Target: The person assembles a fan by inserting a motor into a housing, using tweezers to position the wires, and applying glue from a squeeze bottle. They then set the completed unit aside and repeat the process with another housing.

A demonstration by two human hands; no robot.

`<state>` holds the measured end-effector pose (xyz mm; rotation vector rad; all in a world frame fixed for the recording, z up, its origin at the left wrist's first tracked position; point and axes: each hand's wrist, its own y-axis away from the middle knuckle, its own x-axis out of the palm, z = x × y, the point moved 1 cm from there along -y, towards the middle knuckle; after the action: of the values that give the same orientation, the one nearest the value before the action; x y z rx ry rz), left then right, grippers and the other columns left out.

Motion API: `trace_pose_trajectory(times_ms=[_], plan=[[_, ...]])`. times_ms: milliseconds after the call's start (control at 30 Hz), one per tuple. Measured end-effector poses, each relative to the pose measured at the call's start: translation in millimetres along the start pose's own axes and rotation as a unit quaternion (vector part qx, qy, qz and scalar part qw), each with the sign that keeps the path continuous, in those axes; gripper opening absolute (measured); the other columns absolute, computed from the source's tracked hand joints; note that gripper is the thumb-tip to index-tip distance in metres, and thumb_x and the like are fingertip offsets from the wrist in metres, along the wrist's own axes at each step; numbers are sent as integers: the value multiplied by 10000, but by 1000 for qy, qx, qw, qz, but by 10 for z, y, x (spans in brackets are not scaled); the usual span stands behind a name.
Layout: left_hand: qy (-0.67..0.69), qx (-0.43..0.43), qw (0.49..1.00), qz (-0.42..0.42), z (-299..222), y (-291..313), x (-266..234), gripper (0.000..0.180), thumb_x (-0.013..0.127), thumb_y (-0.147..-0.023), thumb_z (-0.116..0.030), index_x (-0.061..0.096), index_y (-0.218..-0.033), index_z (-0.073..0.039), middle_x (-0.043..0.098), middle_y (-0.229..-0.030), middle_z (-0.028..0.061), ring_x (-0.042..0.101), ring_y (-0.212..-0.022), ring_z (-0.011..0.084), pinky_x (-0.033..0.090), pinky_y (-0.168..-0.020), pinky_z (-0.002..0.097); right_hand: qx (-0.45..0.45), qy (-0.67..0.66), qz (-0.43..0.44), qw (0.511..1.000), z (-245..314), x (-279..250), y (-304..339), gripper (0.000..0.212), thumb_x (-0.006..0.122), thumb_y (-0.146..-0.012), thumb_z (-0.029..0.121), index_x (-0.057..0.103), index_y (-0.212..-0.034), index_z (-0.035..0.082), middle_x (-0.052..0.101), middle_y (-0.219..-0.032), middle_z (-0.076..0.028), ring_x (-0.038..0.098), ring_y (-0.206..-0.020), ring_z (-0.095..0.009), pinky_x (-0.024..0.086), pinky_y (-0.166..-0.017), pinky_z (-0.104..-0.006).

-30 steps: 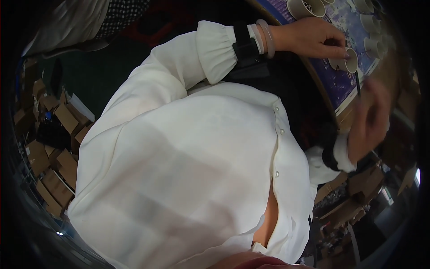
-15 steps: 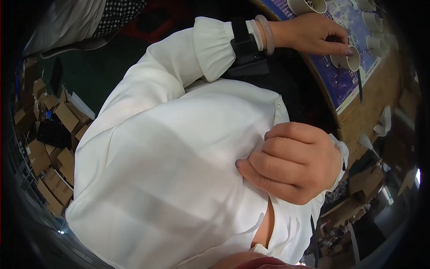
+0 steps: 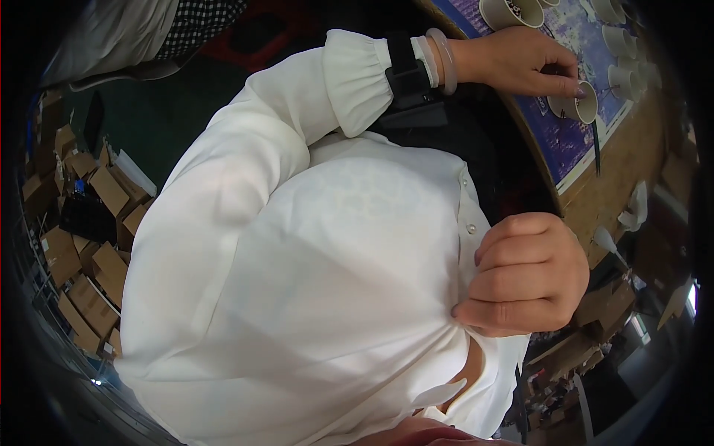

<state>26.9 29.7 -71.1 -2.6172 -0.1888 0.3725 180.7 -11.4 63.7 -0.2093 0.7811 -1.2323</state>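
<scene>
A: Recorded for the left hand?
B: Extended from a bent elbow over the edge of the table, back upward, with black strap and pale bangle at the wrist. Pinched a paper cup at its rim, thumb tip against the lip.
A: Placed where, relative to that hand?
B: Set at the fingertips, touching the thumb, mouth turned toward the right of the view. Stood over a purple patterned sheet, near other cups and just beside a thin dark stick.
A: Noted for the right hand?
B: Held before the chest, fingers curled inward. Gripped the front of a white blouse near its buttons, well apart from the cup.
</scene>
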Motion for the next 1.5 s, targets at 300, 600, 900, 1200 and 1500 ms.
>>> trace_pose_trajectory(times_ms=[300, 600, 900, 1200, 1500], plan=[[14, 0, 1000, -9, 44, -3, 19, 308, 627, -925, -371, 704, -938, -73, 674, -757, 44, 630, -665, 149, 491, -630, 276, -14, -145, -7, 989, 9, -210, 24, 88, 693, -705, 89, 636, -672, 31, 532, -655, -42, 527, -540, -194, 439, -526, -286], [-5, 3, 1000, 23, -125, -4, -88, 247, 661, -915, -309, 663, -879, -64, 612, -714, 16, 557, -642, 101, 439, -589, 254, -24, -80, 24, 996, -67, -203, 17, 138, 732, -727, 213, 677, -687, 92, 554, -636, -6, 544, -558, -131, 487, -597, -257], [29, -4, 999, 25, -211, 27, -99, 149, 643, -918, -173, 611, -881, -32, 579, -778, 29, 506, -659, 102, 413, -595, 261, -6, -65, 5, 998, -18, -224, 21, 91, 729, -695, 105, 657, -691, 49, 551, -644, -35, 554, -554, -216, 435, -545, -306], [44, -48, 995, 70, -240, -44, -113, 112, 634, -914, -117, 587, -882, -21, 549, -772, 5, 483, -680, 77, 401, -599, 238, 30, -67, -37, 997, 43, -342, 169, 71, 692, -734, 54, 635, -692, 54, 551, -643, -41, 549, -577, -232, 396, -535, -340], [18, -81, 994, 72, -215, 34, -82, 65, 589, -932, -65, 576, -903, -8, 547, -831, 6, 478, -718, 66, 409, -630, 220, 131, 52, -182, 973, 144, -474, 486, 49, 673, -776, 34, 632, -756, 19, 585, -707, -75, 572, -660, -253, 427, -611, -347]])
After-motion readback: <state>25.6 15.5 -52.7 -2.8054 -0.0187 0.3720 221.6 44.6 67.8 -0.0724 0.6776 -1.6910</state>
